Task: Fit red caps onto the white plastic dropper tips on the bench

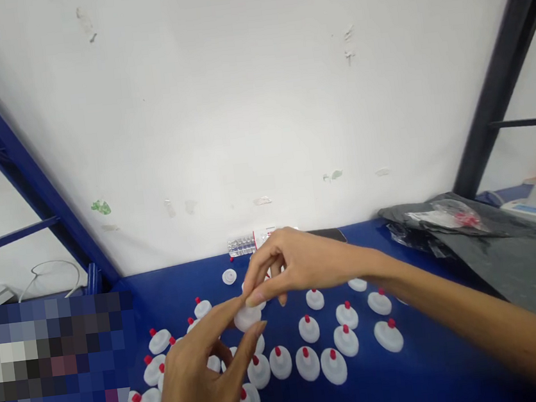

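Note:
My left hand (197, 370) is closed on a round, translucent white plastic cap (247, 320), with the thumb and fingers on its edges. My right hand (282, 267) reaches in from the right and pinches the upper part of that same cap. Its fingertips cover that part, so I cannot see whether a red tip is there. Around and below both hands, several white caps with red tips (307, 364) stand spread over the blue table (414, 381). A plain white disc (229, 276) without a red tip lies behind my left hand.
A clear plastic bottle (241, 246) lies against the white wall at the back, beside a dark flat object (332, 235). Black plastic bags (507, 264) cover the table's right side. Blue frame posts (26, 164) rise at left; a pixelated patch hides part there.

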Demonstrator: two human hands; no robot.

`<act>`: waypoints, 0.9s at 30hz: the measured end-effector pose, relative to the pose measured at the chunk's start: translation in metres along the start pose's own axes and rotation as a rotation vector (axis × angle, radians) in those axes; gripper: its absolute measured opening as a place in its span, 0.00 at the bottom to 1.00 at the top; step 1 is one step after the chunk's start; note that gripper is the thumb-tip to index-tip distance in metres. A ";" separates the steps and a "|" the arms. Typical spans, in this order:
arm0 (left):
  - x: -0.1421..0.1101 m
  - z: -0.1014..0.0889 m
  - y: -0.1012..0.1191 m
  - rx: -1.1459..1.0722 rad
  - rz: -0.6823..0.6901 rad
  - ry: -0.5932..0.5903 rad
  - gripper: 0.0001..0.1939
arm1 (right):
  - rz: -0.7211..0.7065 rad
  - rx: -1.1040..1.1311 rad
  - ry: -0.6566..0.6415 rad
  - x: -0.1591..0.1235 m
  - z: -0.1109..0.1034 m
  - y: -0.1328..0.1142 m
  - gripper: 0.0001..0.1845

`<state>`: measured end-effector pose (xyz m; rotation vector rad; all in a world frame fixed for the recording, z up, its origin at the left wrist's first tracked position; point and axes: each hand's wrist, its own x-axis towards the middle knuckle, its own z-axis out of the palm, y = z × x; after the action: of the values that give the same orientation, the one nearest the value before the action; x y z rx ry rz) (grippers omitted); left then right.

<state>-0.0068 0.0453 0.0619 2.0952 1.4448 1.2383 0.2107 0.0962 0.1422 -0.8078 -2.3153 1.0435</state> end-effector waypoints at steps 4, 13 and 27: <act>0.002 0.002 -0.004 0.014 0.071 0.121 0.17 | 0.180 -0.285 0.099 -0.001 -0.028 0.031 0.17; 0.000 0.004 -0.007 0.028 0.084 0.071 0.17 | 0.741 -0.899 0.159 -0.008 -0.058 0.116 0.03; 0.000 0.006 -0.005 0.088 0.159 0.050 0.14 | 0.803 -0.860 0.080 -0.009 -0.057 0.137 0.14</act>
<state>-0.0053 0.0491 0.0554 2.2923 1.3998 1.3161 0.2961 0.1925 0.0673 -2.1688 -2.3640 0.1681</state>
